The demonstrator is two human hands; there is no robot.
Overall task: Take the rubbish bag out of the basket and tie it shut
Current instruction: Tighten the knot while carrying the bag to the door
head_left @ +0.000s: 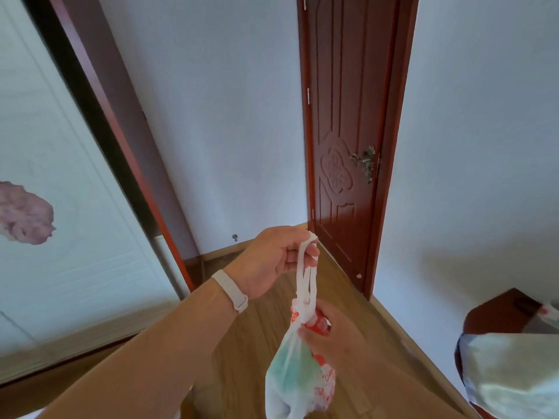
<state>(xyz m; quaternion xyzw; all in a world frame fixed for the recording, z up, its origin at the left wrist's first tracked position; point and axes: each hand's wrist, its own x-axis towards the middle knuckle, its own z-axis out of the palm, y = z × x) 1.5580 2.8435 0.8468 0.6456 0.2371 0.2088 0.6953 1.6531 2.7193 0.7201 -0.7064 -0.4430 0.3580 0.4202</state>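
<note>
Fingers (302, 252) of the left hand (272, 261) are pinched on the handles (305, 279) while the right hand (329, 334) is clamped round the neck of the rubbish bag (296, 376) — thin, soft, seemingly light, best gripped there.

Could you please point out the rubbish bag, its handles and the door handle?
rubbish bag (298, 376), head view, bulging body.
bag handles (305, 276), head view, stretched white loops.
door handle (364, 161), head view, metal lever plate.
</note>
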